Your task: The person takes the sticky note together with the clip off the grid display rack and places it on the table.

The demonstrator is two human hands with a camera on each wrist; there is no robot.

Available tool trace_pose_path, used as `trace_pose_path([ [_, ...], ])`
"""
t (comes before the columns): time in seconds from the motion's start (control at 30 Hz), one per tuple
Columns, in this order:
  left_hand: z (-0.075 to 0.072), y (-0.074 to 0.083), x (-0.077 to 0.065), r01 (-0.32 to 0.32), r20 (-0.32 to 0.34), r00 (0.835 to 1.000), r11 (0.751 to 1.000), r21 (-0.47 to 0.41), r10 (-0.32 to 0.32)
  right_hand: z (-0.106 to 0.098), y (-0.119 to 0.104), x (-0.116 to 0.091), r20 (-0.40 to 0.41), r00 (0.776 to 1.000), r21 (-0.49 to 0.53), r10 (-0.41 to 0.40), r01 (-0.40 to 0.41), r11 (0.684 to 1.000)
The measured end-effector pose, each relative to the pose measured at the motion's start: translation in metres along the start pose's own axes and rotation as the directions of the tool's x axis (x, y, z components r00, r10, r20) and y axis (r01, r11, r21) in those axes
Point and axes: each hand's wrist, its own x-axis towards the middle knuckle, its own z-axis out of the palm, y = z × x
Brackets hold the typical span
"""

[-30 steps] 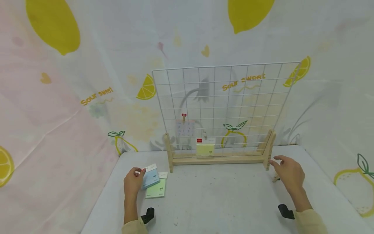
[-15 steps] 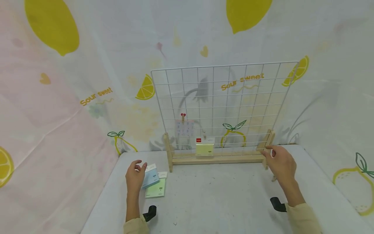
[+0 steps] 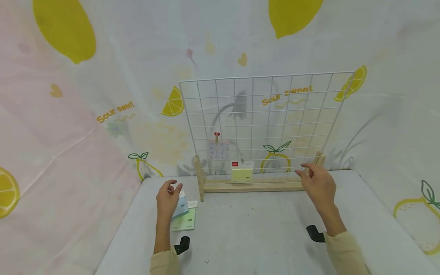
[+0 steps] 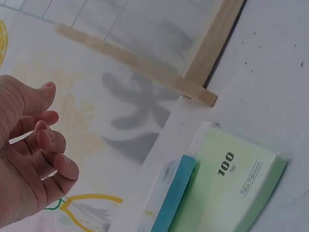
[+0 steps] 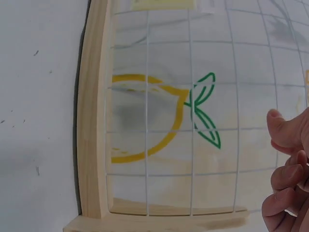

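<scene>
My left hand (image 3: 167,200) hovers beside two sticky note packs, its fingers loosely bent with nothing between them. The blue sticky note pack (image 3: 181,208) overlaps the green sticky note pack (image 3: 184,221) on the table, and the hand covers part of the blue one. In front of the right end of a white wire grid rack (image 3: 261,126), my right hand (image 3: 319,187) is raised with thumb and forefinger apart, holding nothing. A yellow sticky note pack (image 3: 242,175) hangs low on the grid from a clip. Left of it, a patterned card (image 3: 219,150) hangs from a red-heart clothespin (image 3: 217,137).
The rack's wooden base (image 3: 254,187) stands at the back of the white table (image 3: 247,236), close to a lemon-print cloth backdrop (image 3: 144,57). Black camera mounts sit at both wrists.
My left hand has let go of the blue pack's corner and moved up and right. My right hand has moved left and up towards the grid, now hiding the small clip on the table.
</scene>
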Motion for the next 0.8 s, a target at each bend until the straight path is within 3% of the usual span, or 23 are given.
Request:
trace_pose_path([
  [0.17, 0.004, 0.007, 0.002, -0.013, -0.011, 1.0, 1.0, -0.016, 0.013, 0.004, -0.012, 0.006, -0.043, 0.997, 0.038, -0.059, 0.06, 0.997],
  [0.47, 0.008, 0.021, 0.003, -0.033, -0.017, 0.999, 0.998, -0.059, 0.032, 0.014, -0.031, 0.011, -0.056, 0.995, 0.078, -0.084, 0.088, 0.993],
  [0.67, 0.008, 0.035, 0.005, -0.105, -0.035, 0.994, 0.991, -0.083, 0.102, 0.022, -0.039, 0.013, -0.11, 0.98, 0.101, -0.165, 0.176, 0.979],
  [0.8, 0.011, 0.043, 0.007, -0.134, -0.031, 0.991, 0.986, -0.099, 0.132, 0.024, -0.047, 0.014, -0.109, 0.98, 0.128, -0.166, 0.179, 0.975],
])
